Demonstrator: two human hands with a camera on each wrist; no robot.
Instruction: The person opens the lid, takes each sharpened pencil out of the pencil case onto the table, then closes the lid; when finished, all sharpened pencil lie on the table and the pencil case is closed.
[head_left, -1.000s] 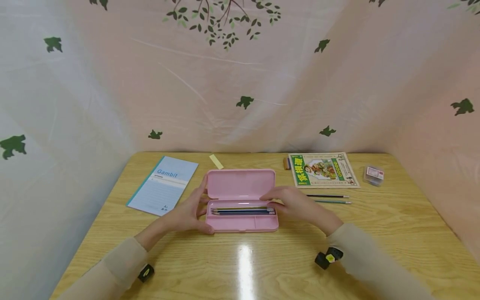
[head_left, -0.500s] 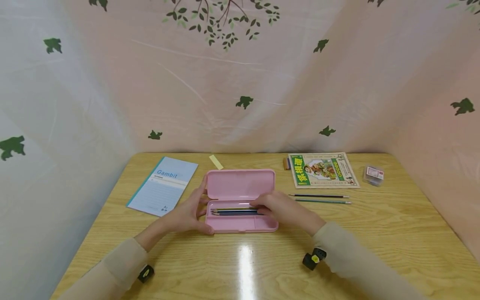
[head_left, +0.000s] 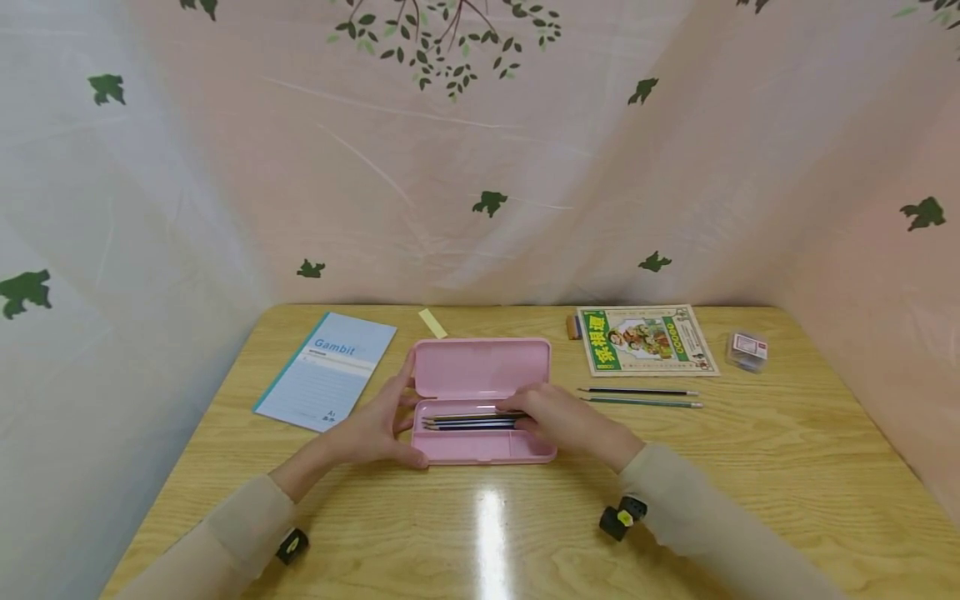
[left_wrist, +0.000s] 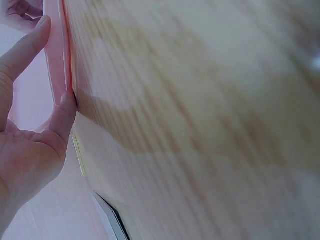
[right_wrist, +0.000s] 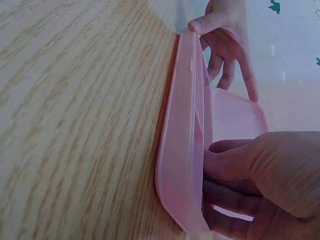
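A pink pencil case [head_left: 461, 448] lies open on the table, its lid [head_left: 480, 367] tipped back. My left hand [head_left: 371, 427] grips the case's left end, thumb at the front corner and a finger reaching up the lid's side. Several pencils [head_left: 468, 423] lie lengthwise in the rear compartment, points to the left. Over their right ends, my right hand [head_left: 570, 421] reaches into the case with curled fingers that pinch the pencils. In the right wrist view these fingertips [right_wrist: 220, 162] dip behind the pink wall, partly hidden.
A blue notebook [head_left: 330, 367] lies to the left, with a yellow strip [head_left: 432, 323] behind the case. Rightward are a black pencil [head_left: 641, 392], a green pencil [head_left: 645, 403], an illustrated booklet [head_left: 648, 342], a brown block [head_left: 573, 327] and a small clear box [head_left: 747, 352].
My right hand has moved left from the case's right end, over the pencils' ends, uncovering more of the two loose pencils. The pencils in the case have shifted slightly. My left hand stays put.
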